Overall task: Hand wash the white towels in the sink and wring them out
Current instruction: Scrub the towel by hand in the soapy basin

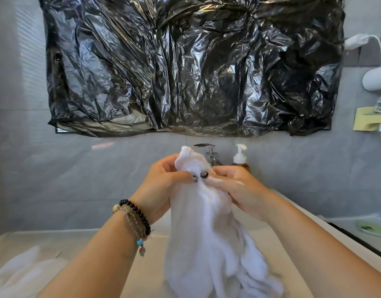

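A white towel (209, 239) hangs bunched in the middle of the view, held up above the sink (129, 272). My left hand (163, 188), with beaded bracelets at the wrist, grips the towel near its top from the left. My right hand (239, 190) grips it from the right at about the same height. The thumbs meet over the cloth, and a short tuft of towel sticks up above them. A second white towel (19, 274) lies blurred at the lower left on the counter.
A chrome faucet (209, 151) and a pump soap bottle (240, 158) stand behind the towel against the grey tiled wall. Black plastic sheeting (191, 65) covers the wall above. A white hair dryer (376, 80) hangs at the right. A green tray (374, 226) sits right of the sink.
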`<state>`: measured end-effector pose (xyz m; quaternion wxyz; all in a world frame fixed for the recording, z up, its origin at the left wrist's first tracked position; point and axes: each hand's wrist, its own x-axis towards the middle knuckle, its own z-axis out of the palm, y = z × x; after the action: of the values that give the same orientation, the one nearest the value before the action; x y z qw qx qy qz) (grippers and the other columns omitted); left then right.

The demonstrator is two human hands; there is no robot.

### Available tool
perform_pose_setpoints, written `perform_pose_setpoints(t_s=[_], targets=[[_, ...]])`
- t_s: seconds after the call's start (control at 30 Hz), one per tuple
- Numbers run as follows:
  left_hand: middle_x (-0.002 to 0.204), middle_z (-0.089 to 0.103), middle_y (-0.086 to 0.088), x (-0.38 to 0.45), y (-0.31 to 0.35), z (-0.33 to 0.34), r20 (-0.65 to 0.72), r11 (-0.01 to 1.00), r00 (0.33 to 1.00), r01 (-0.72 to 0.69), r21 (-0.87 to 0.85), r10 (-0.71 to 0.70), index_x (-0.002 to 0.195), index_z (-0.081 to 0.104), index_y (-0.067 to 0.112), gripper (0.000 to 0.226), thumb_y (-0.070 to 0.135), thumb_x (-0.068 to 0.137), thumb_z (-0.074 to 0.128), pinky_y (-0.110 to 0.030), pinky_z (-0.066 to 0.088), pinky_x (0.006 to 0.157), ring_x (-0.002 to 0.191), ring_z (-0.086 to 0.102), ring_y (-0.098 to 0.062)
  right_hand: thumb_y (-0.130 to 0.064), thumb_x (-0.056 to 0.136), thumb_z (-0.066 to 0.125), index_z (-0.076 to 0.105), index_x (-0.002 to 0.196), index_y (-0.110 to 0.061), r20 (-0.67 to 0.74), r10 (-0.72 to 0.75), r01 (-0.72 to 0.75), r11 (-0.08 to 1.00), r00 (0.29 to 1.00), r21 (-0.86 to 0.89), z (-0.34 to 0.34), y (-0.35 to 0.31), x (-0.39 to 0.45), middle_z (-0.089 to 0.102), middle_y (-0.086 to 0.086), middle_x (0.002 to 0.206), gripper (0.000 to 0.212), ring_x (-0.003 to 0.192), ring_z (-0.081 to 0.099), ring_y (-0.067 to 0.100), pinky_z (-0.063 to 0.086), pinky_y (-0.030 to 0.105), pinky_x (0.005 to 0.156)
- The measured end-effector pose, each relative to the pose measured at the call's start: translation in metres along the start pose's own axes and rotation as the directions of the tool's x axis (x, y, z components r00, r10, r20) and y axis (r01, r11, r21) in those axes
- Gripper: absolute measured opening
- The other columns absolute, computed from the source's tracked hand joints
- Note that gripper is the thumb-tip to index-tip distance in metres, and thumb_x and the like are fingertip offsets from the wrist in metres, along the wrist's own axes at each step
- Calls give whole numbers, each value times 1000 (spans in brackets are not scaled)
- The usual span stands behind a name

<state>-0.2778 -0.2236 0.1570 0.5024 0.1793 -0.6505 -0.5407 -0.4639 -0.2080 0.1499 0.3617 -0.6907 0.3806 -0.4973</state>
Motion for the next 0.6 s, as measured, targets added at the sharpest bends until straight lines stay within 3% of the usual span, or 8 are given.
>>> perform_pose_setpoints(t_s=[0.07,0.13,0.27,0.37,0.43,0.47,0.53,0.6], targets=[[104,69,-22,0,2,-1,22,996,999,36,-83,-35,114,62,-5,38,-3,76,62,-36,59,79,93,69,-30,-29,69,68,69,85,-10,-49,-62,60,998,997,-34,1,-3,-2,62,-1,73,25,68,53,9,39,18,59],[115,69,-21,-1,0,1,7,993,998,67,-97,-66,117,63,-7,31,-2,87,61,-36,57,91,104,68,-31,-31,66,68,63,75,-17,-180,-120,115,993,976,-38,-1,-3,0,51,-8,60,18,55,44,6,32,15,47],[122,67,-21,0,-8,9,-144,982,972,188,-12,-188,119,65,-8,30,13,100,53,-38,55,94,110,65,-32,-34,64,70,56,78,-16,-332,-208,197,978,920,-65,-8,1,4,47,-2,67,27,63,41,12,32,24,55],[116,72,-12,-2,-10,16,-89,971,969,236,48,-231,119,67,4,38,31,104,44,-41,55,90,111,67,-29,-36,71,68,56,80,-17,-265,-301,253,947,916,-198,-1,5,6,52,-14,62,25,61,44,7,34,23,57],[109,74,-10,-4,-11,21,-110,974,971,220,57,-213,113,67,5,38,30,106,40,-35,56,85,99,71,-21,-41,77,66,51,69,-24,-212,-373,289,895,904,-340,7,10,8,48,-16,55,24,56,39,4,32,25,55],[106,75,-11,-3,-12,23,-151,978,970,201,56,-190,112,67,4,37,28,106,40,-31,57,81,94,71,-20,-44,80,64,45,62,-24,-201,-385,286,874,901,-392,10,12,8,42,-14,51,33,54,34,5,28,27,54],[102,74,-15,-2,-11,21,-245,986,958,163,29,-152,108,66,3,33,27,105,43,-29,57,74,86,72,-20,-51,80,61,35,55,-17,-184,-329,236,886,926,-400,9,9,7,27,-12,50,50,51,24,8,19,27,51],[97,73,-16,0,-4,19,-343,988,926,151,-36,-154,106,65,5,30,29,103,47,-34,57,74,83,71,-24,-52,79,68,39,59,-5,-109,-171,128,937,979,-326,4,3,2,24,-4,55,58,51,21,11,16,26,48]])
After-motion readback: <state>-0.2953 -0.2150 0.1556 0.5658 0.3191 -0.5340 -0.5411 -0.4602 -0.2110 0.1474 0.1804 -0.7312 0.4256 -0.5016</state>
